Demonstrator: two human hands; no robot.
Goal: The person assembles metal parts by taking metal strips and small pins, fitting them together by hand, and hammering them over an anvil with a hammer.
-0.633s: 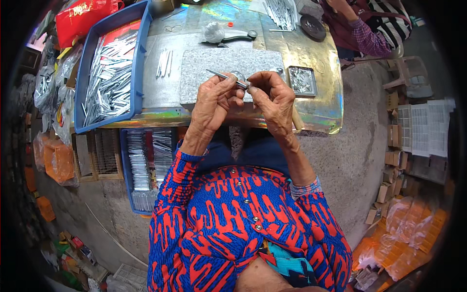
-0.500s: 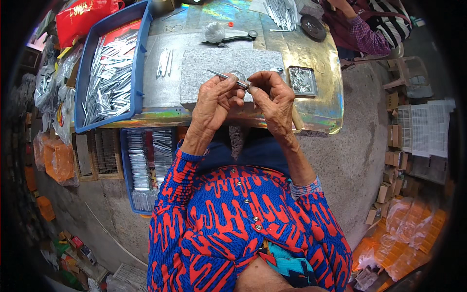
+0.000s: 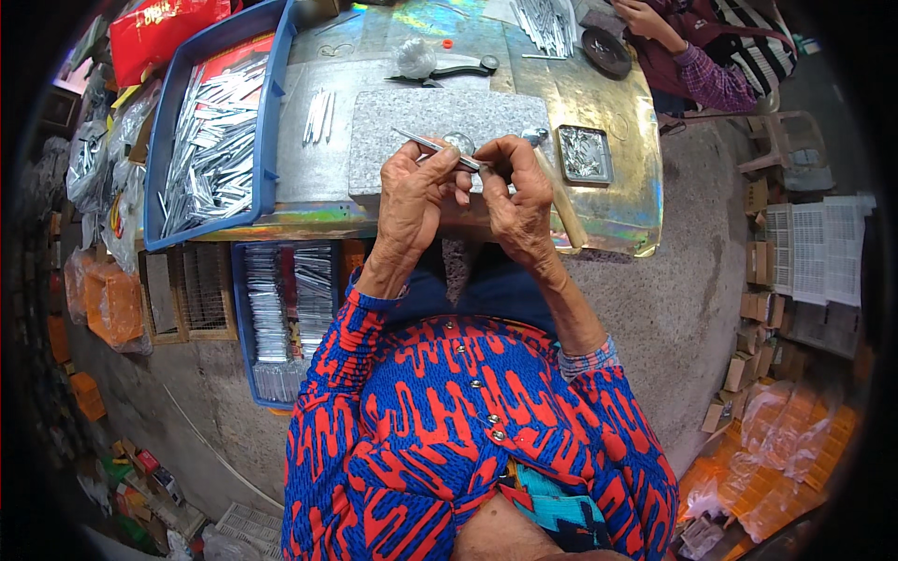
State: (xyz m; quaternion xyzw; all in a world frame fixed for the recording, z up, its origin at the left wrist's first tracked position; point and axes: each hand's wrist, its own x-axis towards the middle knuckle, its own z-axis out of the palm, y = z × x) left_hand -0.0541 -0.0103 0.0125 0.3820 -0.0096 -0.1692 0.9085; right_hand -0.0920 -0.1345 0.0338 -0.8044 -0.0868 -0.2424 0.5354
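Observation:
A slim silver metal piece (image 3: 412, 137), pointed at its far left end, slants above a speckled grey stone block (image 3: 383, 122). My left hand (image 3: 412, 187) grips it between thumb and fingers. At its right end my right hand (image 3: 519, 192) is closed in a pinch, the fingertips close against the metal; whatever small part they hold is hidden. Behind the fingers a round, shiny object (image 3: 459, 141) rests on the block. Just right of my right hand lies a hammer (image 3: 564, 213) with a wooden handle, its head at the block's edge.
A blue tray (image 3: 269, 122) of loose metal pieces stands left, beside several laid-out pieces (image 3: 319, 117). A small square tray (image 3: 608, 159) holds small metal parts. Farther back are a black-handled tool (image 3: 463, 71) and a dark round dish (image 3: 606, 53). Another person's arm (image 3: 697, 70) shows at far right.
My right hand has shifted slightly left and its fingers have curled in closer at the piece's end. More of the hammer's handle shows. The left hand keeps its grip.

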